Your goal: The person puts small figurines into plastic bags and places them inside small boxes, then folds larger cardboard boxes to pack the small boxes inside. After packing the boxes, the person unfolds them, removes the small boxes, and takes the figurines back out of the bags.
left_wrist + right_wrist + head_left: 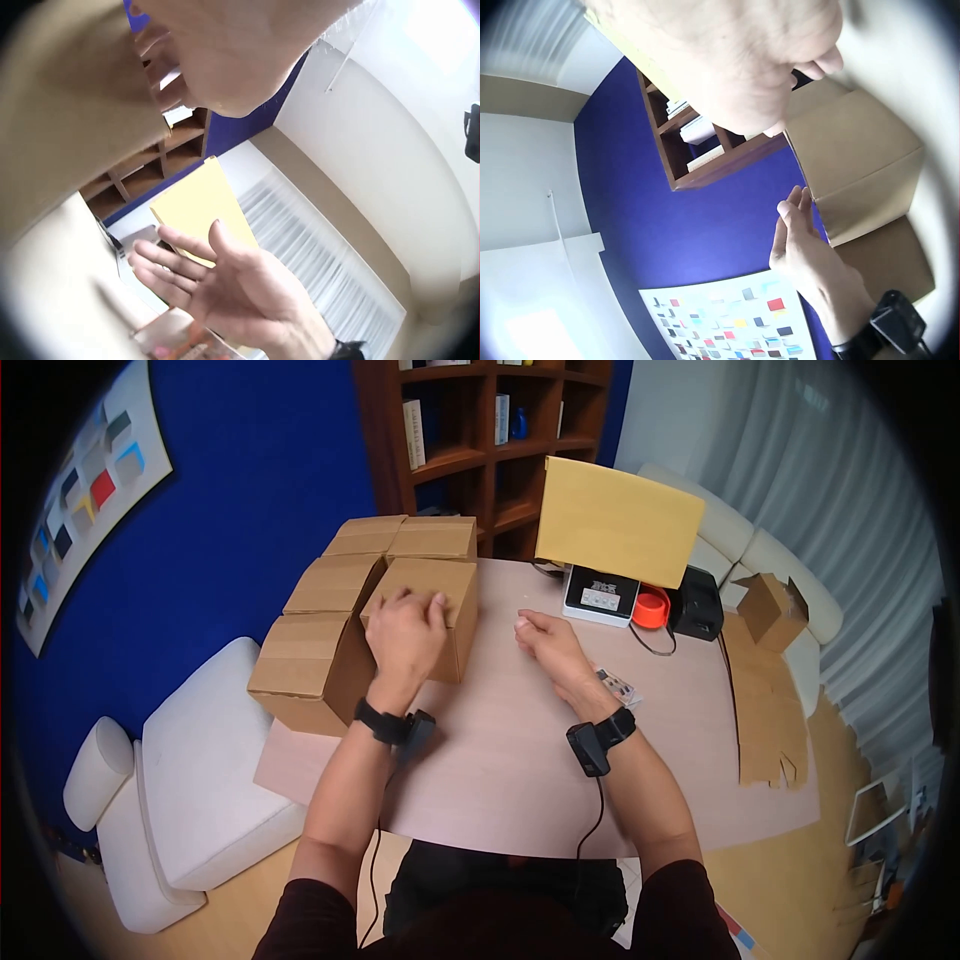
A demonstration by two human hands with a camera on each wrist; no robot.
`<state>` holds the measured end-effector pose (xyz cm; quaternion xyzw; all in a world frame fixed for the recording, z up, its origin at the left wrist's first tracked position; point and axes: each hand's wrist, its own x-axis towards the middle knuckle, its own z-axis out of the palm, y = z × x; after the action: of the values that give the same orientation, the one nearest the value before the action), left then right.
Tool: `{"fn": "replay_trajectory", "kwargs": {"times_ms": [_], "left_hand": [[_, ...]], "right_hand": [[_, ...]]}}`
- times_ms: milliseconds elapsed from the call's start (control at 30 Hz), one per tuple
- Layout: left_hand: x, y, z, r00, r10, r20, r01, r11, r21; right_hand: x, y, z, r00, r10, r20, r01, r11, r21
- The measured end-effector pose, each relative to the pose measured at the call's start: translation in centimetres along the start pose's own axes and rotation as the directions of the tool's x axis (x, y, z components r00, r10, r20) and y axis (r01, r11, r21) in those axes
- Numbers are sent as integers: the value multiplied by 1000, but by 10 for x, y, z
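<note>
- The left hand [405,635] lies flat, fingers straight, on top of a closed cardboard box [450,622] at the table's [520,760] far left.
- The right hand [545,645] hovers just beside it, fingers relaxed, holding nothing.
- 4 more boxes [335,585] crowd behind and left.

Plain brown cardboard boxes [400,600] on a pale pink worktop [520,760], a yellow envelope [618,520] behind, against a deep blue wall [250,490].

Boxes [360,610] left, printer [600,595] behind.
</note>
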<state>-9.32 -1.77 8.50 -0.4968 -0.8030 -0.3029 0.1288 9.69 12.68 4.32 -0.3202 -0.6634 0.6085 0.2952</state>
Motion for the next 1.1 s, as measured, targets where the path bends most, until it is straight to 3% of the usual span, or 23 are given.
{"fn": "replay_trajectory", "kwargs": {"times_ms": [67,100,167,300,367,467,533,600,633,667,700,867,933,967,1033,1067,1100], "left_hand": [[11,-12,10,972,103,-210,-100,995,23],[16,-14,16,972,109,-208,-106,994,24],[21,-15,22,984,61,-167,-3,944,329],[35,-11,27,994,-50,-95,86,906,415],[38,-3,18,983,-182,35,156,917,366],[33,11,7,984,-159,85,129,950,285],[25,15,12,986,-136,95,113,969,220],[17,11,27,987,-143,73,154,973,-175],[14,14,27,987,-145,71,155,973,-173],[10,18,26,954,-175,241,270,850,-453],[7,22,26,902,-146,406,400,634,-662],[-13,48,26,941,-127,313,329,556,-763],[-16,43,36,924,-105,369,383,274,-882],[-17,41,37,924,-101,369,382,273,-883],[-17,37,31,925,51,376,370,99,-924],[-17,33,28,924,51,379,374,97,-923],[-17,29,24,919,82,386,387,4,-922]], "right_hand": [[1,6,-3,1000,-7,2,7,1000,3],[2,10,-5,1000,-14,1,14,1000,10],[1,13,-9,1000,-20,-3,21,1000,21],[1,19,-20,1000,3,-6,-3,999,40],[-1,22,-23,1000,25,-2,-25,999,26],[2,25,-23,999,10,33,-12,999,53],[4,26,-20,998,-57,-35,60,994,87],[3,25,-22,996,-68,-64,74,993,89],[2,22,-23,992,-81,-94,90,992,88],[0,20,-24,992,-82,-92,90,992,89],[-2,17,-27,990,-104,-99,112,991,73],[-19,-7,-35,991,-98,-91,89,991,-100],[-21,-8,-38,977,-191,-94,179,977,-117],[-23,-11,-41,977,-192,-98,180,977,-118],[-29,-19,-46,986,-166,-2,166,986,-29],[-28,-18,-48,987,-162,-3,162,986,-30],[-27,-16,-50,980,-181,79,170,977,128]]}}
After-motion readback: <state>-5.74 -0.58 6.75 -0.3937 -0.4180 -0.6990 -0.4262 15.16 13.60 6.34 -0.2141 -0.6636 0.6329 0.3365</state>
